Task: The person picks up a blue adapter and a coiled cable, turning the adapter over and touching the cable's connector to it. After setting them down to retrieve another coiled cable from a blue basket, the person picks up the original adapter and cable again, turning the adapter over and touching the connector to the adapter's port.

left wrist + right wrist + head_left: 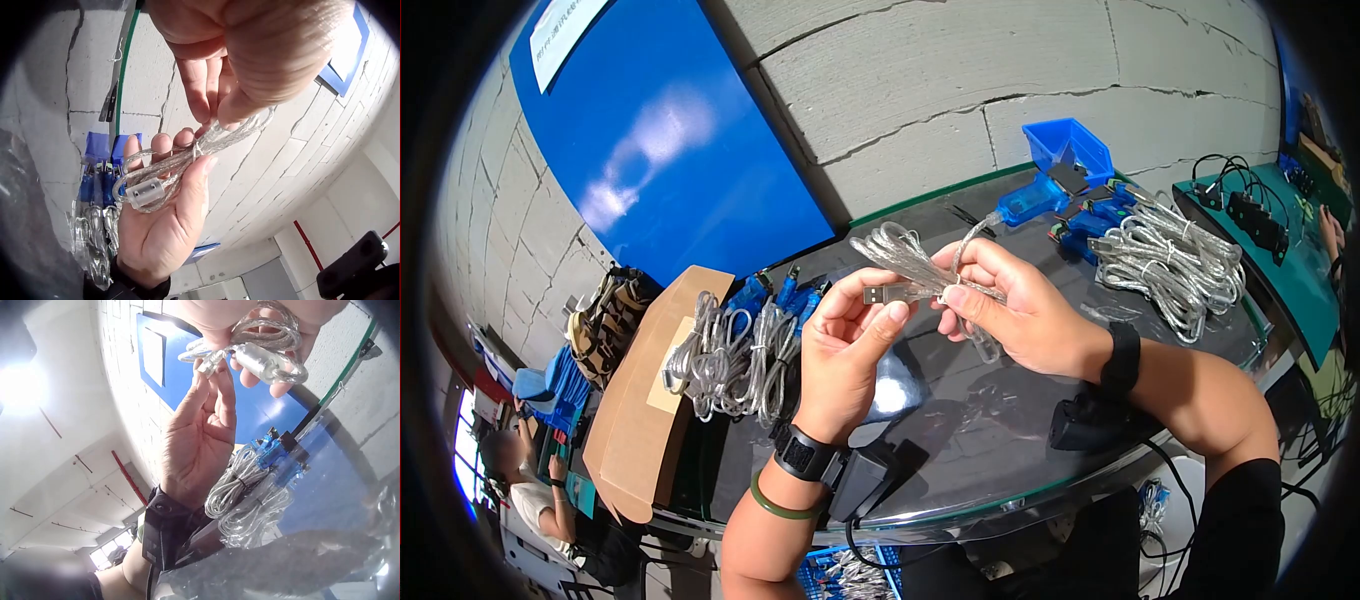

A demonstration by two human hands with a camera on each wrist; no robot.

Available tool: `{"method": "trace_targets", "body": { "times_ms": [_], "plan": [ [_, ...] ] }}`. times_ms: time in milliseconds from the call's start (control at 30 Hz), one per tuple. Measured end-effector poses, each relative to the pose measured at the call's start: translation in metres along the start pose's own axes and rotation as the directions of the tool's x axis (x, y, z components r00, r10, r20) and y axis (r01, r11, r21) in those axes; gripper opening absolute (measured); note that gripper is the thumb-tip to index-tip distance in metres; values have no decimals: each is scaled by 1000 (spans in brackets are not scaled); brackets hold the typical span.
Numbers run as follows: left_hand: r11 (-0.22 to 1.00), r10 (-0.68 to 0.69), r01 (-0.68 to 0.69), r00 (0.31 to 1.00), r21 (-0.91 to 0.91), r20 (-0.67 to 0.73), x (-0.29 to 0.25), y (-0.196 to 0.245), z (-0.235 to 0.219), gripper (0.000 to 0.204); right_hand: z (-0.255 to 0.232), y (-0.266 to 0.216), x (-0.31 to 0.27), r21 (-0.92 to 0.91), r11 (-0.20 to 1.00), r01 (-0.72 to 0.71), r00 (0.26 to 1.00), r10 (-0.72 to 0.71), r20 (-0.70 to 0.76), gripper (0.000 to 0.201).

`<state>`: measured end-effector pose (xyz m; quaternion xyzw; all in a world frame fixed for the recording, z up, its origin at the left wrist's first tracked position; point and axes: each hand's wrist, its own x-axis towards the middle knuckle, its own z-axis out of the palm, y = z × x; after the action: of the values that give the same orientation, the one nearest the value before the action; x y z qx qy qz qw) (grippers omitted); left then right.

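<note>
A coiled USB cable [895,250] with a clear silvery jacket is held in the air between both hands, over the dark tabletop. My left hand [840,350] pinches its USB plug [880,295] between thumb and fingers, metal end pointing left. The right hand [1030,315] grips the middle of the coil with the thumb across it. A tie [197,150] circles the bundle in the left wrist view, and a clear cylindrical sleeve [257,362] on the cable shows in the right wrist view. From the coil a cable runs back to a translucent blue connector [1030,200].
Tied cable bundles lie on the left [745,355] and right [1170,260] of the dark table [1020,420]. A blue bin [1080,150] stands at the back, a cardboard box [645,400] at the left edge. Below the front edge is a blue basket [890,555] with cables.
</note>
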<state>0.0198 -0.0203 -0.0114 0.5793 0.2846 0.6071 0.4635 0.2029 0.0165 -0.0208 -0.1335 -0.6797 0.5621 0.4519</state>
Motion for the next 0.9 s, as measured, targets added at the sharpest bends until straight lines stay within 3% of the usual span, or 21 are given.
{"method": "trace_targets", "body": {
  "times_ms": [900],
  "plan": [
    [997,28,-29,999,65,23,0,-3,-1,29,0,4,0,11,999,-32,999,32,6,29]
  ]
}}
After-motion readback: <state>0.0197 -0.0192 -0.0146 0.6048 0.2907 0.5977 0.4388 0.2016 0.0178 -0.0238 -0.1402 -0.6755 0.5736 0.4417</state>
